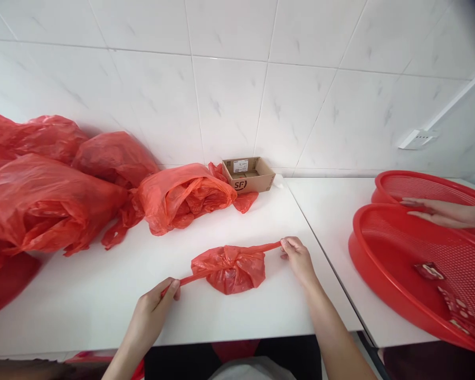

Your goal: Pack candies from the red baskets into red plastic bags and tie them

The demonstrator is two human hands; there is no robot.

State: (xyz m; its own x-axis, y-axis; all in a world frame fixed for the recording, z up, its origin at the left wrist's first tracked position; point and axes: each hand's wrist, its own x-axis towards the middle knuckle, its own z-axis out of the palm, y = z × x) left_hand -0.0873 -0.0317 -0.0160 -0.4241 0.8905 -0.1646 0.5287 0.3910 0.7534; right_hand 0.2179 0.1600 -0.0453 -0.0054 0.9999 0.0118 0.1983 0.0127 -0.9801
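A small red plastic bag [237, 274] lies on the white table in front of me, its neck twisted into a knot at the top. Its two handles are pulled out tight to either side. My left hand [152, 311] is closed in a pinch around the end of the left handle. At the other end, my right hand [298, 257] pinches the right handle between thumb and fingers. The bag's contents are hidden by the crumpled plastic.
Several full red bags [51, 195] are heaped at the left, with another red bag [190, 195] beside an open cardboard box [257, 182] near the wall. At right, another person's hands [443, 211] reach over red baskets [364, 258]; small packets [457, 306] lie in the front one.
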